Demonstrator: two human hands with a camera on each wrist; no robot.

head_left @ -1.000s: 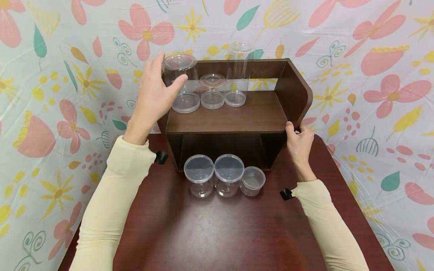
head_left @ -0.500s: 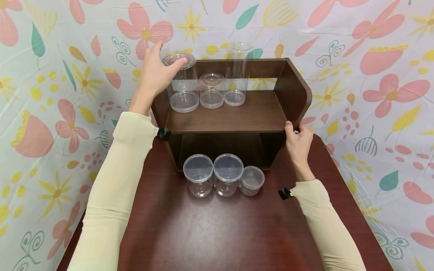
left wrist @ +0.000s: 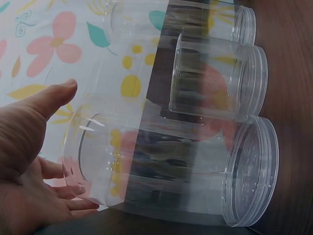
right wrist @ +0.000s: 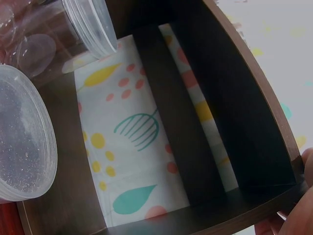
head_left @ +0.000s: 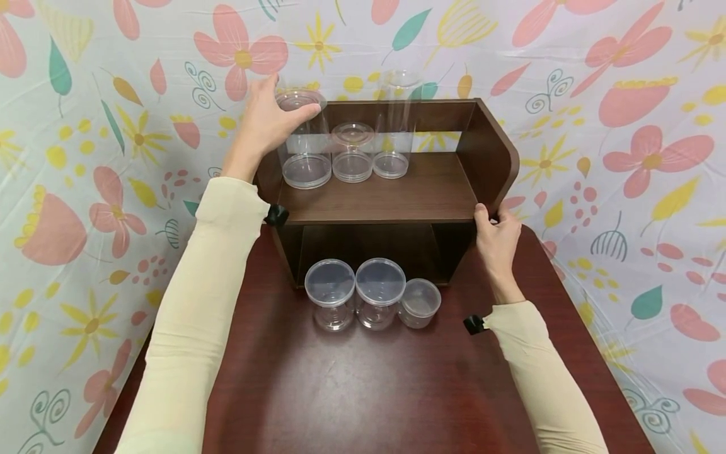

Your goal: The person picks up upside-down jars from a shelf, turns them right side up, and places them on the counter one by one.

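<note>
My left hand (head_left: 266, 123) is spread around the top of a wide clear jar (head_left: 307, 171) at the left end of the brown shelf unit's (head_left: 386, 205) upper board. In the left wrist view, the thumb (left wrist: 58, 98) stands apart from this jar, while the fingertips reach its far side. Beside it are a short clear jar (head_left: 353, 167) and a tall narrow one (head_left: 391, 165), both upright. My right hand (head_left: 500, 243) grips the unit's right side panel at the front corner, thumb in front and the other fingers partly hidden behind.
Two lidded clear jars (head_left: 331, 287) and a smaller lidded tub (head_left: 421, 301) stand in a row on the dark red table (head_left: 351, 391), before the unit's lower compartment (head_left: 368, 243). A flower-patterned cloth (head_left: 641, 189) hangs behind and at both sides.
My left hand has moved up and slightly right, so its thumb now overlaps the wide jar's top. My right hand stays on the side panel. The jars have not moved.
</note>
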